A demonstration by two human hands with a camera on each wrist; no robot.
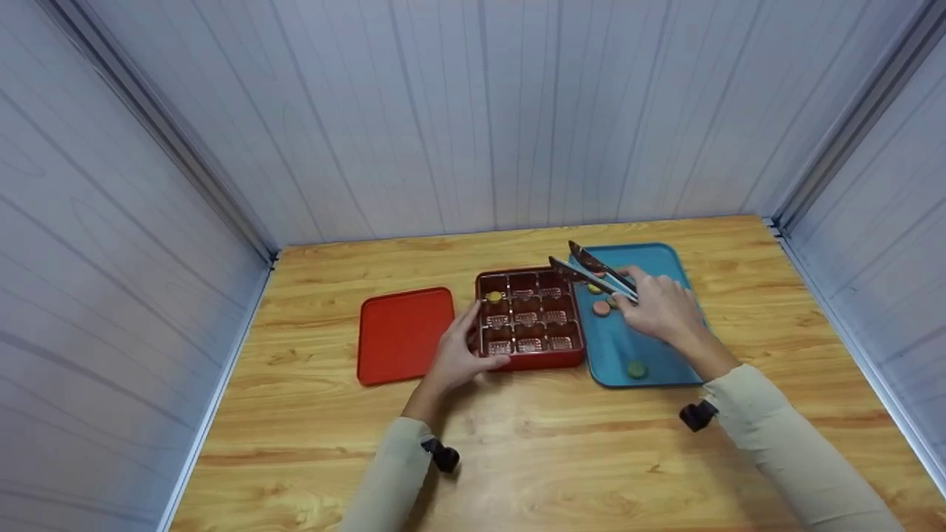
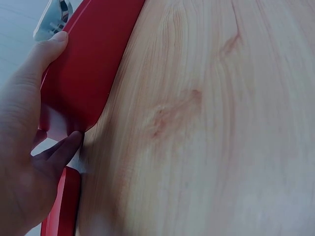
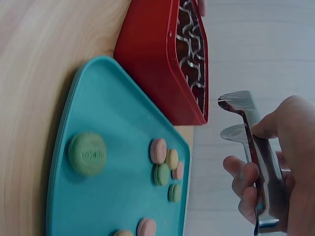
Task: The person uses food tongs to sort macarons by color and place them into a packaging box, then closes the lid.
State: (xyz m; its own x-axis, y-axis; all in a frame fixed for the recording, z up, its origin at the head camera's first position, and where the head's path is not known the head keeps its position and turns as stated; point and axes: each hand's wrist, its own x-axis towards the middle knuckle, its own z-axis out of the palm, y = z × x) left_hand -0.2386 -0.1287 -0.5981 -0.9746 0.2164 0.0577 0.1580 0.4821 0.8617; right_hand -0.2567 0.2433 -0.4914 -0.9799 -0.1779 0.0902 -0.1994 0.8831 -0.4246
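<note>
My left hand (image 1: 460,358) grips the near left corner of a red box (image 1: 536,360), its thumb along the front wall and its fingers along the left side. Inside the box is a clear divided insert, with a yellow macaron (image 1: 494,297) in the far left compartment. My right hand (image 1: 660,307) holds metal tongs (image 3: 268,182) above the blue tray (image 1: 628,343). Their two ends stand apart with nothing visible between them, and point toward the box. Pink, green and yellow macarons lie on the tray; a green macaron (image 3: 87,154) sits alone near its front edge.
A flat red lid-like square (image 1: 406,336) lies on the wooden table (image 1: 547,443) left of the box. The blue tray stands close against the box's right side. Pale panel walls (image 1: 473,125) rise behind the table and on both sides.
</note>
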